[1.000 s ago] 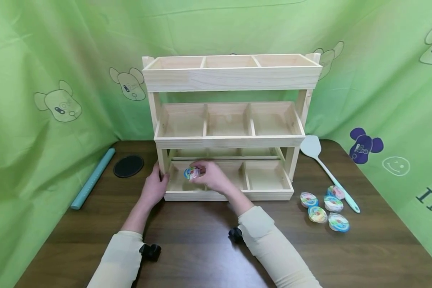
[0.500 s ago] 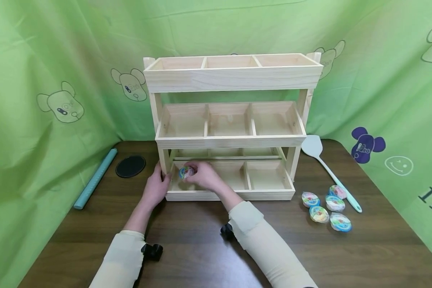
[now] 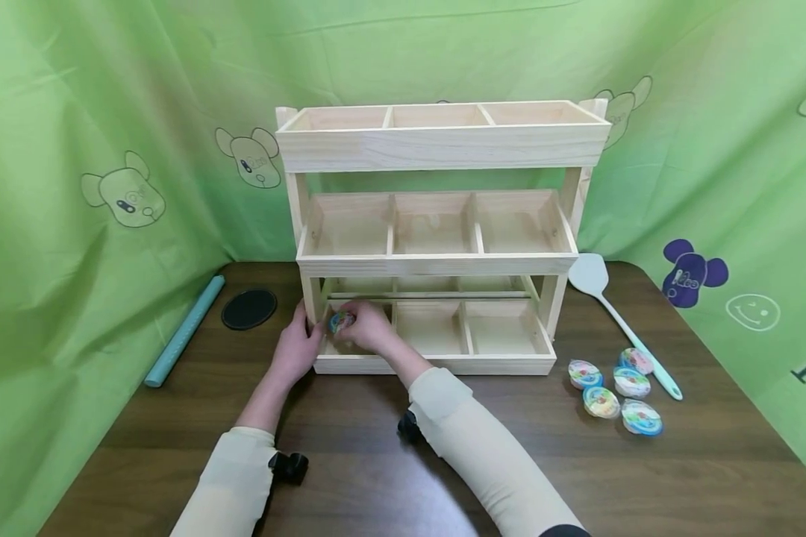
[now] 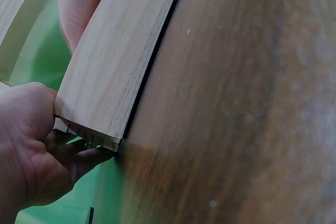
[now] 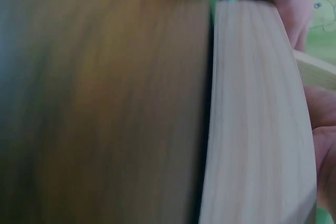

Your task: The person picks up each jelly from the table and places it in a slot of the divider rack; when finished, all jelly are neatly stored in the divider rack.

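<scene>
A small jelly cup [image 3: 340, 322] with a blue rim and a printed lid is pinched in my right hand [image 3: 368, 328]. That hand reaches into the bottom-left compartment of a three-tier wooden shelf [image 3: 436, 265]. My left hand [image 3: 295, 349] grips the left end of the bottom tier; in the left wrist view the fingers [image 4: 89, 162] lie along its outer side. In the right wrist view the tier's front board hides most of my right hand [image 5: 323, 140] and the cup.
Several more jelly cups [image 3: 601, 402] lie on the dark wooden table [image 3: 349, 462] to the right, beside a white spatula [image 3: 621, 324]. Left of the shelf are a black disc [image 3: 249, 309] and a light-blue rod [image 3: 184, 330]. Green curtain [image 3: 134, 82] surrounds the table's back.
My right hand has moved left and slightly down with the jelly cup, deeper into the bottom-left compartment. My left hand keeps its grip on the shelf end.
</scene>
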Tool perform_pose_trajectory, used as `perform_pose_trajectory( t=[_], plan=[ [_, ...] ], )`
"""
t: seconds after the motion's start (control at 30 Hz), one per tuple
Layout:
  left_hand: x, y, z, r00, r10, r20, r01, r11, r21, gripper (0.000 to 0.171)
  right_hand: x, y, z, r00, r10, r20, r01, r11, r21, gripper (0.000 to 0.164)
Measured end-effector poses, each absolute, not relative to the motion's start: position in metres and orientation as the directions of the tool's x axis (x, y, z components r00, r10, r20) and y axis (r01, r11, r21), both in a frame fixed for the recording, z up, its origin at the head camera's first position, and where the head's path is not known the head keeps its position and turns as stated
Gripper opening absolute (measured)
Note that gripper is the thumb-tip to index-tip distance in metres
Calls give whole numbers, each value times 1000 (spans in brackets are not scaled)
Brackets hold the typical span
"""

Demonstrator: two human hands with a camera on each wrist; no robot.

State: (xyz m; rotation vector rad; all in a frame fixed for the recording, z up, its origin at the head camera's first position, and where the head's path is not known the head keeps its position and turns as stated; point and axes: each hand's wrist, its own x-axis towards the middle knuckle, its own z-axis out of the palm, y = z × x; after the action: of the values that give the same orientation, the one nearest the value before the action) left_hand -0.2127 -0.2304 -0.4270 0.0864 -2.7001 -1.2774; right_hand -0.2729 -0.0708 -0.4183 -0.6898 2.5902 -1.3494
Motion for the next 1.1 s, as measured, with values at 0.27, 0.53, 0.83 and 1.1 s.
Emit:
perform_pose_trajectory(
  t=[0.27, 0.53, 0.83, 1.1],
  plan=[
    [-215, -229, -430, -986, -120, 120, 16, 641, 768, 64, -271, -75, -421, -923, -377, 83, -275, 491, -827, 50],
    [-214, -231, -430, -986, -114, 121, 22, 635, 773, 65, -269, -78, -420, -928, -364, 77, -266, 504, -822, 54],
    [-212, -231, -431, -988, -113, 109, 13, 633, 774, 65, -261, -73, -416, -930, -351, 111, -288, 506, -813, 60],
    [-213, -231, -429, -987, -112, 114, 17, 635, 772, 65, -263, -60, -414, -938, -321, 130, -234, 311, -921, 59]
  ],
)
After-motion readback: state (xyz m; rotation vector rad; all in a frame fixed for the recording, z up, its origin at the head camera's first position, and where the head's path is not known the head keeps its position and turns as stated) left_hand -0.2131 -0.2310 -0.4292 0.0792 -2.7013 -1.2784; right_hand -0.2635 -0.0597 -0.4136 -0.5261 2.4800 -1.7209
